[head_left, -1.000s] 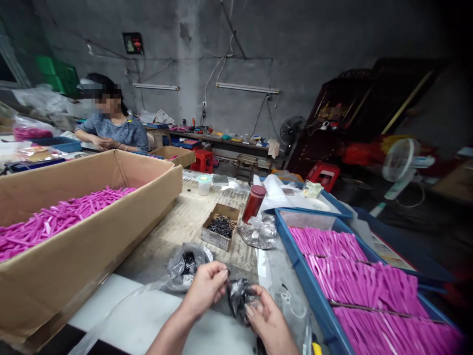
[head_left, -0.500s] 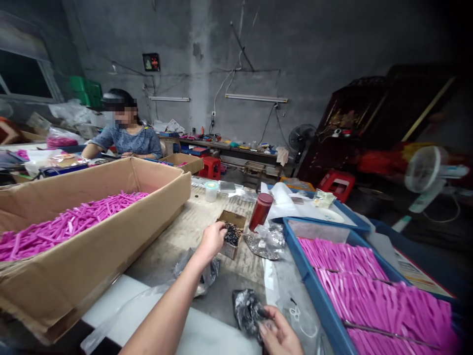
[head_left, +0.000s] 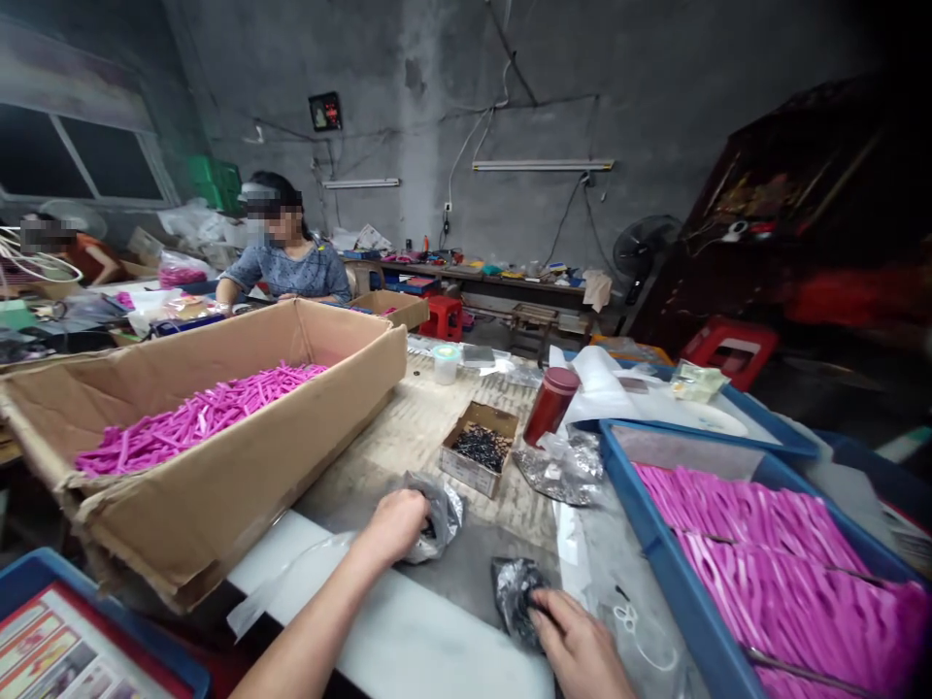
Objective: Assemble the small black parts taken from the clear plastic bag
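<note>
My left hand (head_left: 399,522) reaches into the mouth of a greyish clear plastic bag (head_left: 447,513). Its fingers are curled and their tips are hidden inside. At the lower middle, my right hand (head_left: 579,636) has its fingers bent together at the opening of a dark crinkled plastic bag (head_left: 512,587); what they pinch is hidden. Beyond both hands stands a small open cardboard box (head_left: 466,476) with many small black and brownish pieces (head_left: 483,445) in it.
A large carton (head_left: 240,466) of pink strips borders the left. On the right sits a blue tray (head_left: 637,544) of bundled pink strips. A dark red canister (head_left: 551,403) and a clear bag of small pieces (head_left: 564,471) stand between. A co-worker (head_left: 287,262) sits across.
My left hand has come back from the small cardboard box to the greyish plastic bag. My right hand stays at the dark bag, fingers now further in. The whole view has shifted leftward.
</note>
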`<state>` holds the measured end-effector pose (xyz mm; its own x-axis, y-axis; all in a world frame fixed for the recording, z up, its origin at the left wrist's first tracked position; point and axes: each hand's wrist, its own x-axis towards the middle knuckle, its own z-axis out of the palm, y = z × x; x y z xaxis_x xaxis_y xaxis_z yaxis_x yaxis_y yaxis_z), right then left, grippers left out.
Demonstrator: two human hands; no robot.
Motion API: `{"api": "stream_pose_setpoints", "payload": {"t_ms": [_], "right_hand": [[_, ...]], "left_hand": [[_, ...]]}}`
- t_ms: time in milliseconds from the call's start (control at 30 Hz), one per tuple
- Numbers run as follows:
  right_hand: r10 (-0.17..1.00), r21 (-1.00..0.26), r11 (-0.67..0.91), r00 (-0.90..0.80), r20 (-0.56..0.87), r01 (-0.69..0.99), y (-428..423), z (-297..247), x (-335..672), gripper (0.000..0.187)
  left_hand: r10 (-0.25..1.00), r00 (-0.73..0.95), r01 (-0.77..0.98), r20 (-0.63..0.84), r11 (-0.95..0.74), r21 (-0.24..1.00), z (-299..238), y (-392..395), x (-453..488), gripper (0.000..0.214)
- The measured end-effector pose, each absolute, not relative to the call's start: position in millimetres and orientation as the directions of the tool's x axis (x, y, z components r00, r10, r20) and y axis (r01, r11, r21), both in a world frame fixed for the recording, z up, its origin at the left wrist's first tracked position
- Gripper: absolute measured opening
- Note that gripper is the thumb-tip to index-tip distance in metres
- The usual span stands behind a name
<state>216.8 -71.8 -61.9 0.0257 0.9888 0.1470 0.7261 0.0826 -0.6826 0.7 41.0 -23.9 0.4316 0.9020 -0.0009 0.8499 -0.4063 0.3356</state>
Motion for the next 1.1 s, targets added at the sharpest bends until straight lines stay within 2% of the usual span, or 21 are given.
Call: {"api": "stream_pose_setpoints", "payload": {"t_ms": [200, 400, 567, 767, 1100], "right_hand": [[0.995, -0.554, 0.09, -0.05, 0.088, 0.828, -69.0, -55.2, 208.9, 0.024], [0.998, -0.567, 0.061, -0.03, 0.063, 0.822, -67.6, -51.3, 209.3, 0.024], [0.998, -0.568, 0.048, -0.018, 0.057, 0.822, -65.5, -46.8, 210.8, 0.024], [0.998, -0.386, 0.054, -0.043, 0.037, 0.921, -62.8, -46.3, 207.8, 0.025], [1.0, -0.214, 0.02, -0.017, 0.018, 0.977, -55.9, -51.8, 194.8, 0.023]], "left_hand": [[0.922, 0.387, 0.899, -0.031, -0.369, 0.237, -39.0, 42.9, 8.9, 0.014], [0.931, 0.365, 0.911, -0.018, -0.354, 0.211, -38.6, 39.7, 9.7, 0.018], [0.935, 0.356, 0.908, 0.001, -0.346, 0.236, -31.8, 37.7, 7.2, 0.019], [0.937, 0.35, 0.896, 0.004, -0.335, 0.292, -21.1, 35.7, 3.0, 0.021], [0.914, 0.396, 0.837, 0.09, -0.399, 0.375, -20.3, 29.6, -0.5, 0.029]]}}
